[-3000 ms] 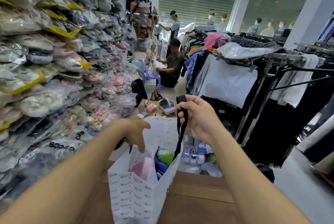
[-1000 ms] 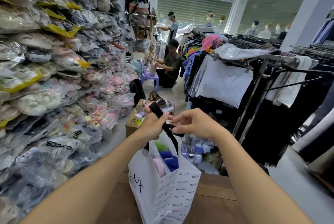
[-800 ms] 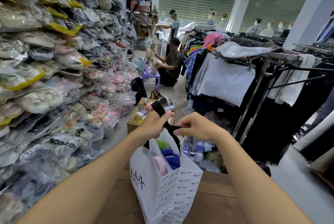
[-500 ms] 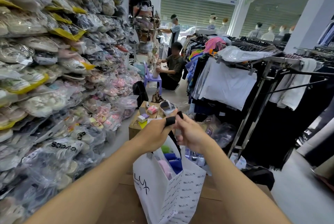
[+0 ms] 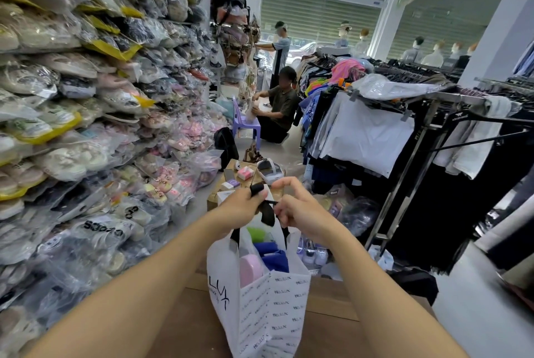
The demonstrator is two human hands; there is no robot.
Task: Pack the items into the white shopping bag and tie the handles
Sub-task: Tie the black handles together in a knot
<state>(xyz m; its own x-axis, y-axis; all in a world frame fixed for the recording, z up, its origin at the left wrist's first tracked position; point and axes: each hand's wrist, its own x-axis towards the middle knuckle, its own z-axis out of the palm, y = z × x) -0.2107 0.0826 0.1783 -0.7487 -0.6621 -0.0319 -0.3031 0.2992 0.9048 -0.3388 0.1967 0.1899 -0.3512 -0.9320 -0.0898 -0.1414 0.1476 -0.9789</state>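
Note:
The white shopping bag with dark printed lettering stands upright on the wooden table in front of me. Inside it show a pink item, a blue item and a green item. Its black ribbon handles are gathered above the bag's mouth. My left hand pinches a loop of the ribbon, which wraps over a fingertip. My right hand grips the ribbon from the other side, close to the left hand.
A wall of plastic-wrapped goods fills the left. A cardboard box with small items sits beyond the bag. Clothing racks crowd the right. One person squats by a purple stool in the aisle; another stands further back.
Three seconds ago only my right hand held a handle and the left was at the bag's rim. Since then both hands have come together over the bag and are working the black handles between them.

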